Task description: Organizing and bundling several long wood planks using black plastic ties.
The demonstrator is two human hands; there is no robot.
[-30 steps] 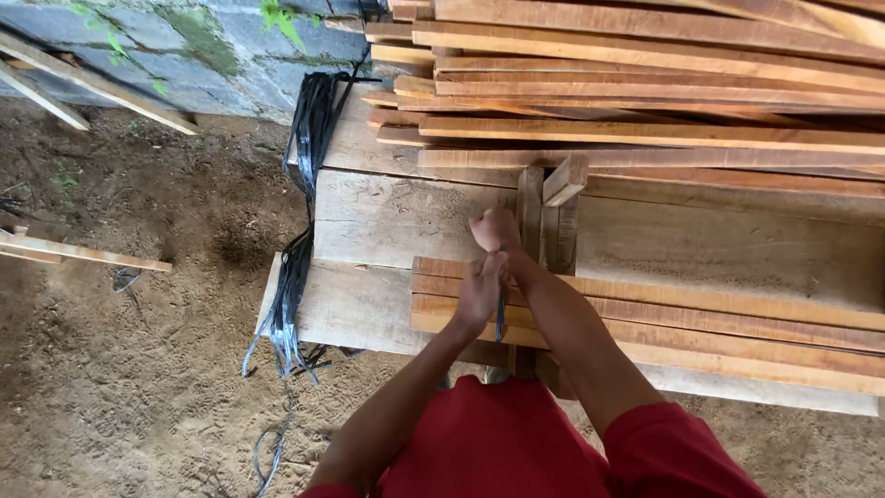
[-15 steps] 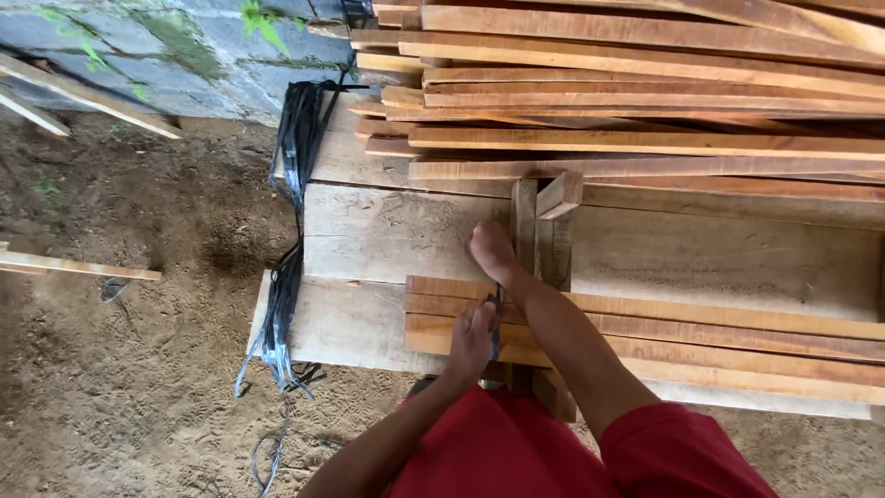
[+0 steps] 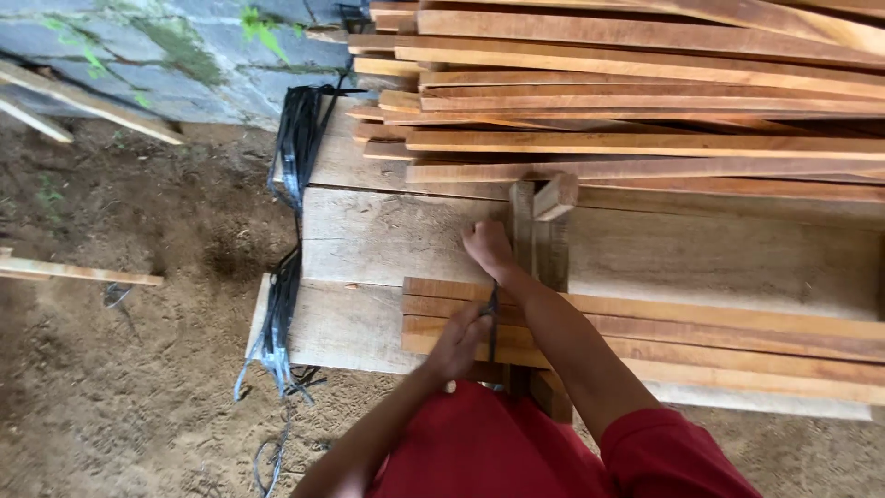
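Black strap (image 3: 492, 323) runs taut between the two hands, crossing the small bundle of wooden slats (image 3: 645, 332) that lies on the plank bench (image 3: 387, 240). Left hand (image 3: 461, 341), at the strap's six o'clock end, is curled shut around it; right hand (image 3: 489, 249), at twelve o'clock, is closed on the upper end — fingers pressed together against the bench. Just at three o'clock of the right hand stand short upright wood blocks (image 3: 544, 231). Farther toward twelve o'clock lies a large stack of slats (image 3: 645, 92), and at nine o'clock a hank of black straps (image 3: 290, 184) hangs over the bench edge — dirt floor (image 3: 120, 369) beyond.
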